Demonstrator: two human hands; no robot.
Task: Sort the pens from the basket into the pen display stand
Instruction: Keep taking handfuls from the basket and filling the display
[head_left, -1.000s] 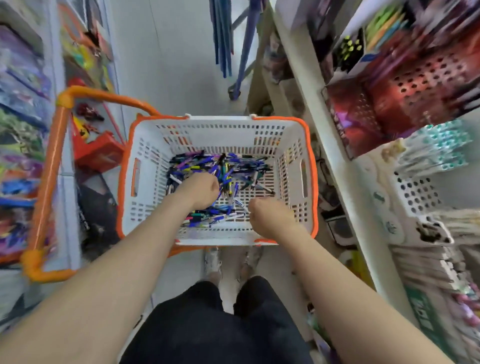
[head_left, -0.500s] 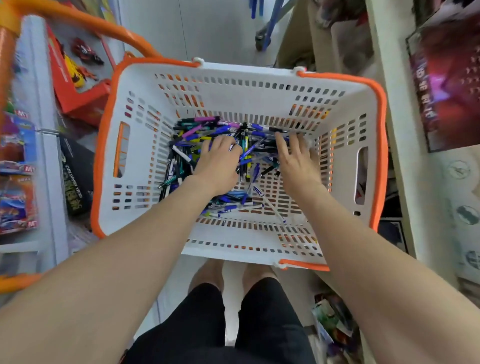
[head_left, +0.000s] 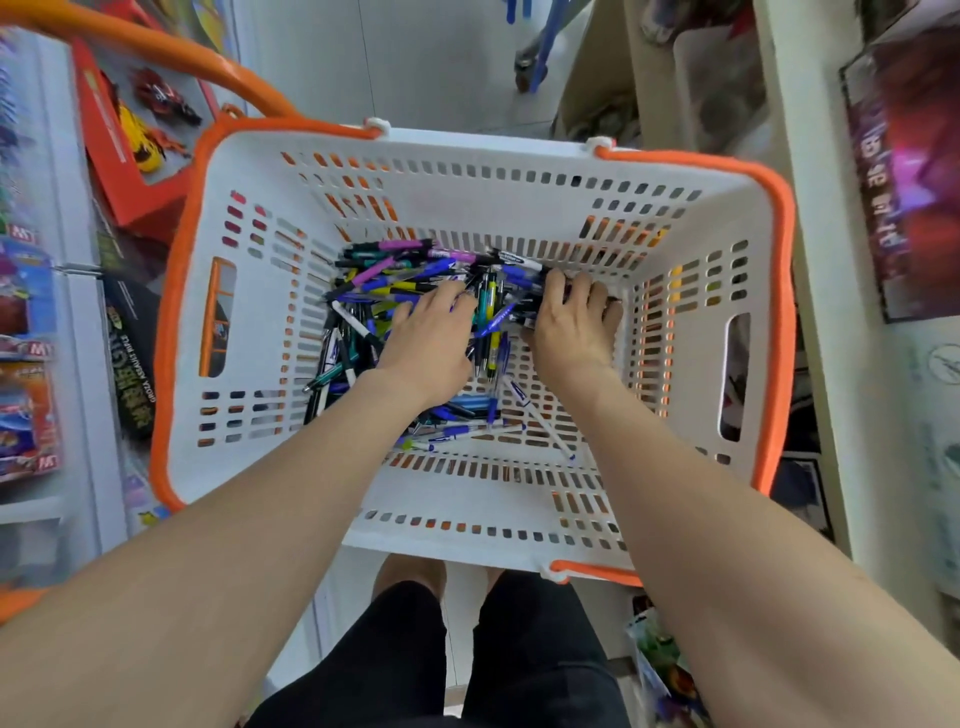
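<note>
Here both hands are down inside the white basket (head_left: 467, 156), the one with the orange rim, working in the heap of pens (head_left: 415, 275) piled toward its far-left part of the floor. The left hand (head_left: 431, 343) lies palm-down on the middle of the pile, its fingers curled forward into the pens; whether that grip has closed round any one pen I cannot tell, since the fingertips are sunk among the barrels. The right hand (head_left: 571, 327) sits just beside it at the pile's right edge, fingers bent and pressed into a cluster of dark pens against the far wall, which looks like a gathering grip drawing several in together, though what it actually pinches is hidden. Coming from either side seems sensible: the pens lie crossed every which way, and raking them between two hands should bunch them so a handful lifts cleanly. A few stray pens (head_left: 467, 431) lie apart on the slotted floor nearer the person, untouched. The pen display stand is not clearly in view; shelving with blurred goods stands to the right. By my judgement the sorting is barely started, with nearly the whole lot in the basket.
</note>
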